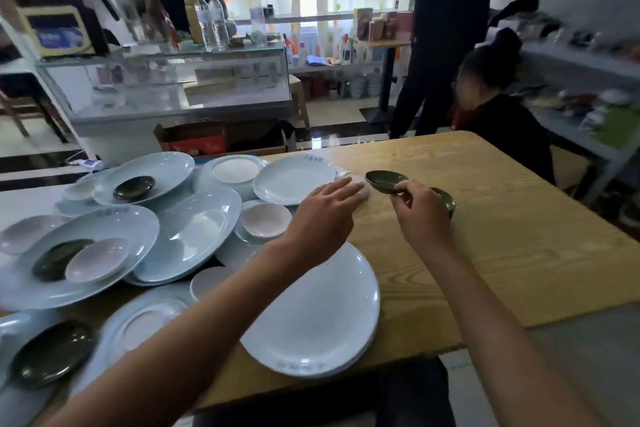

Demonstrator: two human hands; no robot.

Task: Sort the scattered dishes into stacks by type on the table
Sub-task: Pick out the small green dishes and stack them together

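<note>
Nearest, a dark saucer [52, 354] sits in a pale plate [20, 326] (right hand [420, 215] pinches a green dish [384, 180]; left hand [322, 215] relaxed).

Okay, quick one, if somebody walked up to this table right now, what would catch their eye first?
Probably the right hand near the middle of the wooden table, pinching a small dark green dish above another dark green dish on the bare wood. Next, the jumble of pale blue plates piled over the left side, with small pinkish and dark saucers scattered on them. The left hand reaches out flat, fingers on a small pale dish.
</note>
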